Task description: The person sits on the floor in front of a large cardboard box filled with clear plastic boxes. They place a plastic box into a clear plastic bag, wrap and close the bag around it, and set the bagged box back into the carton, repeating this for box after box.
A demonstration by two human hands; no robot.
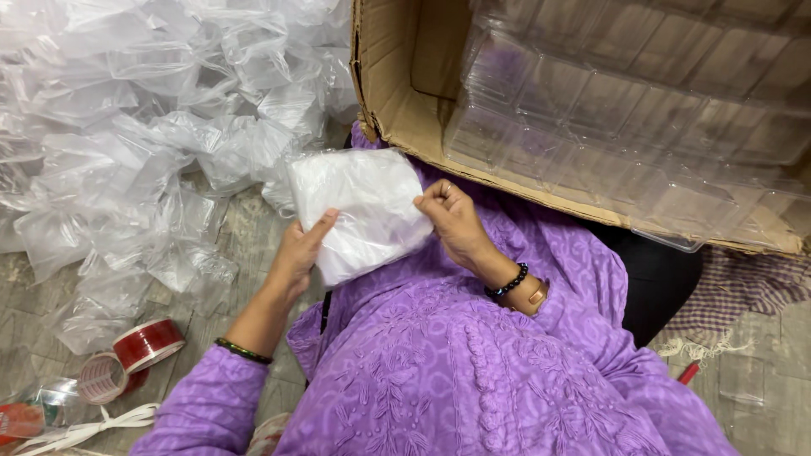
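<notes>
Both hands hold a white plastic packet [359, 211] just in front of the open cardboard box [405, 110]. The left hand [297, 253] cups its lower edge, fingers wrapped on it; the right hand [452, 221] pinches its right edge with closed fingers. A firm grip at both edges should keep the slippery film from sliding. Left of the box, clear plastic bags [127, 127] are heaped on the wooden floor [245, 236], with red tape rolls [131, 359] nearer. Clear plastic trays [625, 101] fill the box.

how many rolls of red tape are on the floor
2, both on the floor near the left hand's elbow: one red tape roll on its edge, and a second, paler roll leaning against it, lower left. More may be hidden under the plastic bags.
</notes>
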